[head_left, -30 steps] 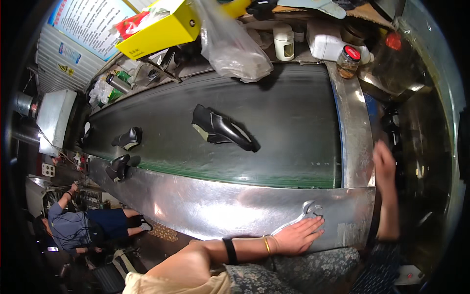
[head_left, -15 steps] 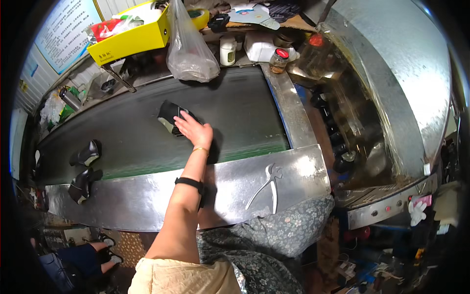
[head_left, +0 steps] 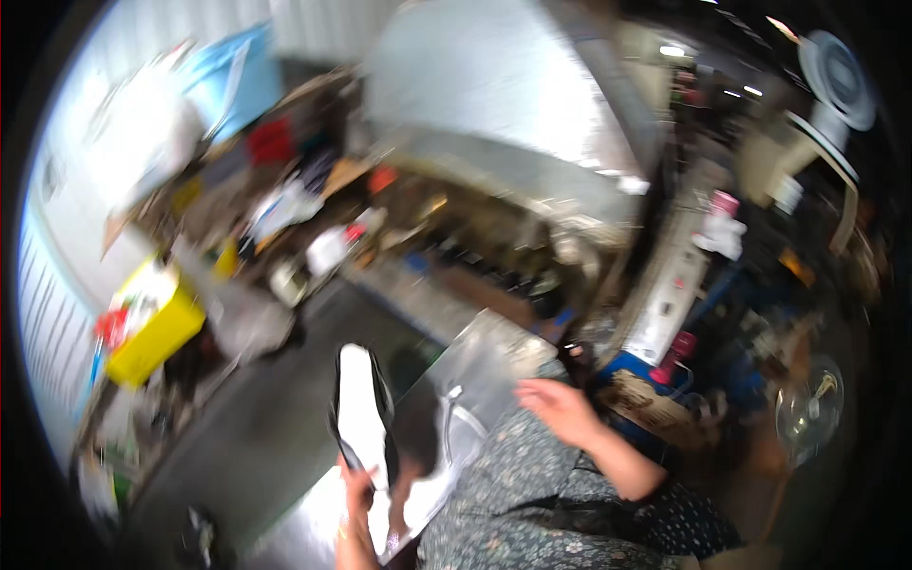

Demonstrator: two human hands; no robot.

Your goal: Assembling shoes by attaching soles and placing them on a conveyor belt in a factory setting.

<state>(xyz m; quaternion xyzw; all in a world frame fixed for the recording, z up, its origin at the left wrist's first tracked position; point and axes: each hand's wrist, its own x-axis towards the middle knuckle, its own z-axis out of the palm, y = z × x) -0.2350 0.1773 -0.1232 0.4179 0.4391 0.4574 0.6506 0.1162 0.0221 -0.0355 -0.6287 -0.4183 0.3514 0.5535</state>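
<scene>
My left hand (head_left: 357,489) grips one end of a black shoe (head_left: 362,404), held over the edge of the dark conveyor belt (head_left: 252,427) and the shiny metal ledge (head_left: 304,508). The shoe's long white underside faces me and its black upper shows along the sides. To the right, my right hand (head_left: 562,414) is held above my flowered apron (head_left: 494,494), fingers stretched out and nothing in them. A pair of metal pincers (head_left: 463,425) lies on the ledge between the shoe and my right hand. Motion blurs much of the picture.
Another dark shoe (head_left: 199,534) is at the lower left. Beyond the belt are a yellow box (head_left: 157,328) and a clear plastic bag (head_left: 247,318). A large metal hood (head_left: 494,85) rises ahead over a row of dark shapes. A control panel (head_left: 665,299) stands at the right.
My left hand has lifted the shoe off the belt and drawn it nearer, white underside up. My right hand has come into view. The whole view has swung to the right.
</scene>
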